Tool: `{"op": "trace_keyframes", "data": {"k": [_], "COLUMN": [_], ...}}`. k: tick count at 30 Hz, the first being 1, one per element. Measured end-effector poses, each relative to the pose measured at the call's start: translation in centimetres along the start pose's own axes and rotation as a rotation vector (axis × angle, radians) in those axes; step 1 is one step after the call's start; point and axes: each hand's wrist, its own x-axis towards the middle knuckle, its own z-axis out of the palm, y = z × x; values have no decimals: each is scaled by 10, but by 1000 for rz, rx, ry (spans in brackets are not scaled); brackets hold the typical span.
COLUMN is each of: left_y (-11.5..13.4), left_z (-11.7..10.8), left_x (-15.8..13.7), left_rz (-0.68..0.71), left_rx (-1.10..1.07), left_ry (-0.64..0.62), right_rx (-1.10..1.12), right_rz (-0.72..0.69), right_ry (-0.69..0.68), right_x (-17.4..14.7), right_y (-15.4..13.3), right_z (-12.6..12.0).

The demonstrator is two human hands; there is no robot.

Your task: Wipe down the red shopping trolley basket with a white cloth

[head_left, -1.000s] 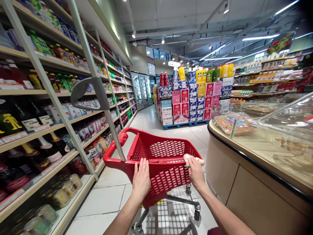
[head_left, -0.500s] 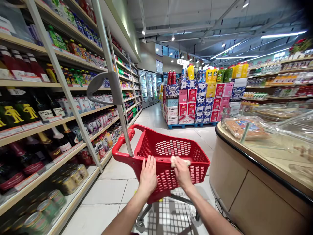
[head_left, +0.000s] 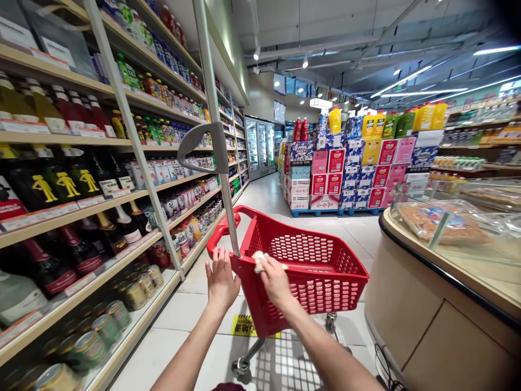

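Cart [head_left: 311, 275] sits dead ahead, red plastic, long axis running L to R across the view: handle [head_left: 217, 232] at the L end, basket [head_left: 313, 265] stretching fwd & R. Rt hand [head_left: 275, 279] is nearer the basket, fingers clamped round a pale, crumpled cloth [head_left: 259, 262], pressed at the near rim [head_left: 337, 277] by its L end; most of that rim lies off to its R! Lt hand [head_left: 222, 282] is at the handle end, fingers slightly apart, nothing gripped; fingertips seem to touch the handle, can't tell for sure. Btwn the two hands stands a smooth metal pole [head_left: 228, 203] w/ a grey loop [head_left: 220, 147] partway up. Basket walls: hard, glossy, rows of rounded slots; rim solid, smooth. Cloth looks soft, lumpy, mostly hidden by fingers. Below, castors [head_left: 242, 366] on pale floor tiles [head_left: 175, 331]. L side, shelves [head_left: 67, 213] w/ glass btls [head_left: 77, 111] & metal cans [head_left: 90, 345]; R side, curved tan surface [head_left: 407, 309], clear-lidded pack [head_left: 443, 218] on top.
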Motion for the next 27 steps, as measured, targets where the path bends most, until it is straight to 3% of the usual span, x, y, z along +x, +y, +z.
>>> {"op": "trace_keyframes", "data": {"k": [3,10,14,18,21,27], "left_y": [3,-7,-12,-15,-14,-12], "left_z": [1,-4,-4,-7,-7,-3], "left_x": [-1,-7,-6,-6,-7,-6], "left_rz": [0,65,71,94,89,50], "left_rx": [24,33,38,50,46,29], "left_ry": [-11,-33,-36,-49,-52,-38], "right_rx": [40,12,-38,-116,-116,-152], "right_rz": [-56,-88,-271,-389,-378,-264], "right_ry": [16,120,22,-28,-26,-51], "right_x": [22,12,16,-20,-36,-12], "right_y": [-39,-17,-38,-43,-38,-40], "right_z": [28,-4,8,22,17,10]}}
